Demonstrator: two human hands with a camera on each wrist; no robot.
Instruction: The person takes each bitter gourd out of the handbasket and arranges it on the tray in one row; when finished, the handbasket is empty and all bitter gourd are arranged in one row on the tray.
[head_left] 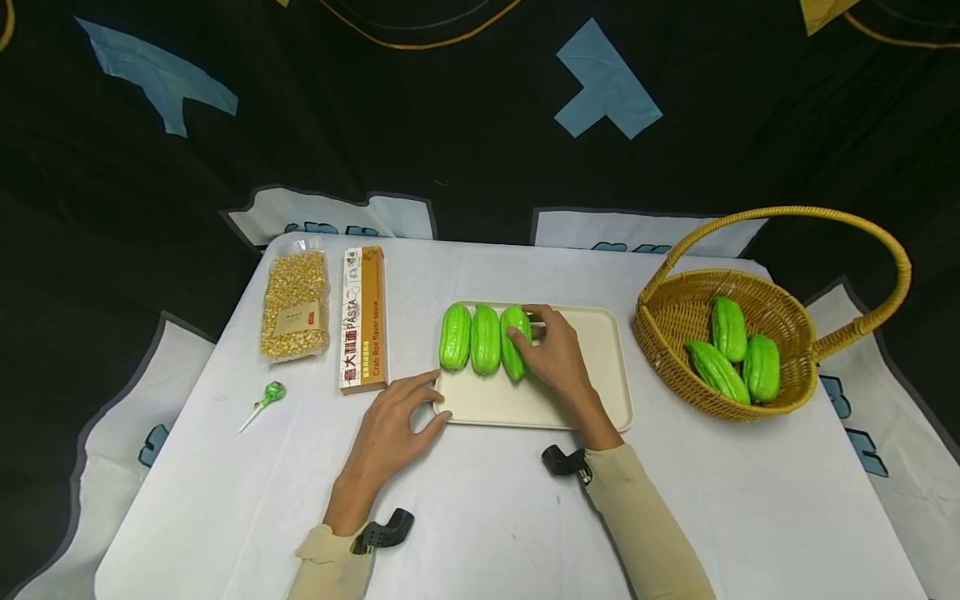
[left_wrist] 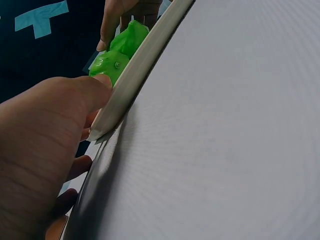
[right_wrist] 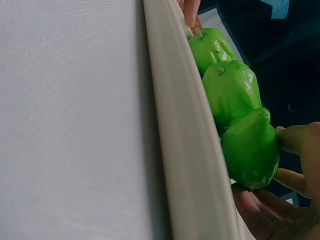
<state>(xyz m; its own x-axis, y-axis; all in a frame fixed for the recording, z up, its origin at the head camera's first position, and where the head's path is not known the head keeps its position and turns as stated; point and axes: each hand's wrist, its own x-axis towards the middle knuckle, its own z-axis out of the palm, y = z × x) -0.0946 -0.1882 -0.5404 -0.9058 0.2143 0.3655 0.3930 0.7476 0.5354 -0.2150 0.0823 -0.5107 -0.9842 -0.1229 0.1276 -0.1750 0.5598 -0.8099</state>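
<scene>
Three glossy green ridged fruits lie side by side on the left half of a cream tray (head_left: 592, 358). My right hand (head_left: 557, 354) grips the rightmost green ridged fruit (head_left: 513, 342), thumb on its top and fingers along its right side. In the right wrist view that green ridged fruit (right_wrist: 250, 150) leans against the middle green ridged fruit (right_wrist: 232, 92), and the leftmost green ridged fruit (right_wrist: 212, 50) lies beyond. My left hand (head_left: 392, 425) touches the tray's near left corner with spread fingers. The left wrist view shows its thumb (left_wrist: 95, 90) at the tray rim.
Right of the tray stands a wicker basket (head_left: 667, 367) with a tall handle, three similar green fruits inside. Left of the tray lie a pasta box (head_left: 363, 321), a clear bag of yellow corn kernels (head_left: 294, 304) and a green-wrapped lollipop (head_left: 272, 392). White cloth covers the table (head_left: 480, 517).
</scene>
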